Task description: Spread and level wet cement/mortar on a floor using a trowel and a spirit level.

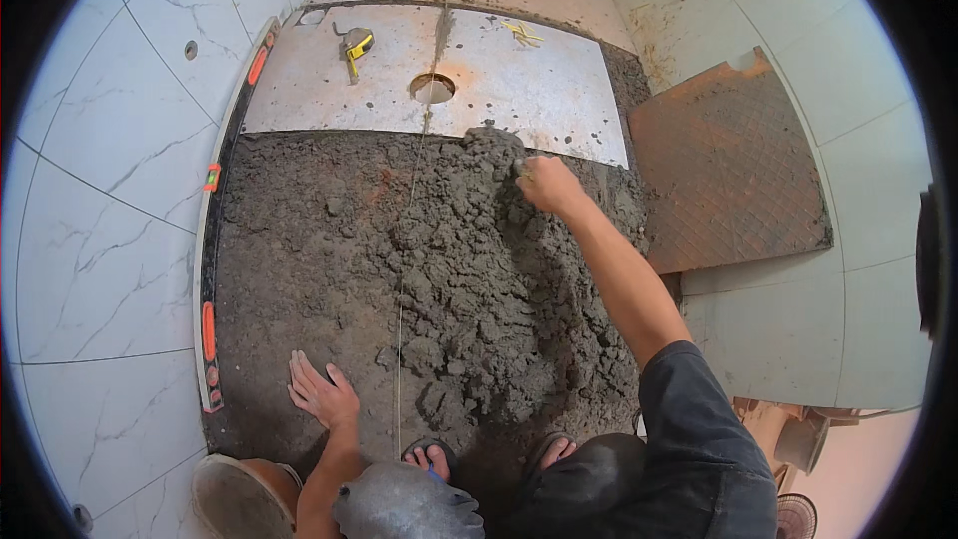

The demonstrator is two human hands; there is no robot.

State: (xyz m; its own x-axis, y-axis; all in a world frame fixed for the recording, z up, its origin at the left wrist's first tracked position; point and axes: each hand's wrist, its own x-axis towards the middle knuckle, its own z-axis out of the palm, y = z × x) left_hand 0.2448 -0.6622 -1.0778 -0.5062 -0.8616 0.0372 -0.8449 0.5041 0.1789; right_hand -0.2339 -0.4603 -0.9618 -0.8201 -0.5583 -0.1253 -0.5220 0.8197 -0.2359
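My right hand (550, 183) is closed in a fist low over the grey mortar (479, 262), near the front edge of the right floor tile (539, 90). It seems to grip a tool handle, mostly hidden by the fingers; no blade shows. Beside the fist, a lump of mortar (492, 144) overlaps the tile edge in view. My left hand (323, 391), fingers spread and holding nothing, is over the flatter bed at the left. A taut string (400, 329) runs lengthwise between my hands, across a round hole (432, 89) at the tile joint.
A spirit level (209, 262) lies along the left marble-patterned wall (112, 254). On the left floor tile (299, 93) rests a tape measure (357, 47); yellow pieces (522, 33) lie on the right one. A loose tile (737, 172) leans on the right wall. A bucket (243, 498) stands near my left arm.
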